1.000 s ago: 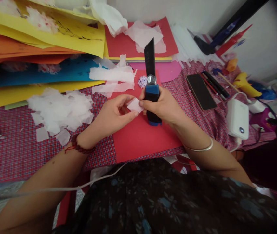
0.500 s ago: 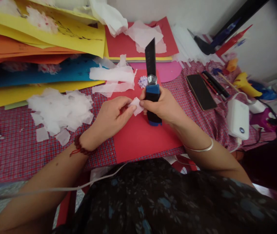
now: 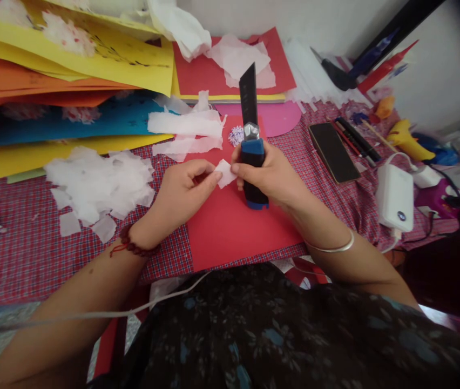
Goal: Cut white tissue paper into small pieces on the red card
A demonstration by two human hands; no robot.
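Head view gives us, largest first, a red-and-blue checked cloth (image 3: 23, 265) spread over the table, with a plain red rectangular paper sheet (image 3: 242, 237) on it, in front of the person. Left of that sheet we see a loose heap of white, thin, roughly square paper pieces (image 3: 102, 181).

Next in size come the two bare hands, close together above the red sheet. We find the right hand (image 3: 281, 175) wrapped around a black-and-blue plastic cutter with a dark flat blade (image 3: 253, 156), whose long axis runs away from the person, blade end farthest. The left hand (image 3: 183, 186) has its thumb and finger pinched together on the corner of a small white paper square (image 3: 225, 174).

That square sits between the hands, just left of the cutter's handle, and we judge this the relation that counts. It shows no clear long axis; its corners point roughly left, right, near and far. Neither hand is nearer: the right thumb tip meets its right corner while the left fingertips hold the left one. Smallest is a purple-and-white frilled paper rosette (image 3: 236, 135), just beyond the square.

Against half a second ago, we notice the left thumb covers less of the square; the right hand's grip looks unchanged.
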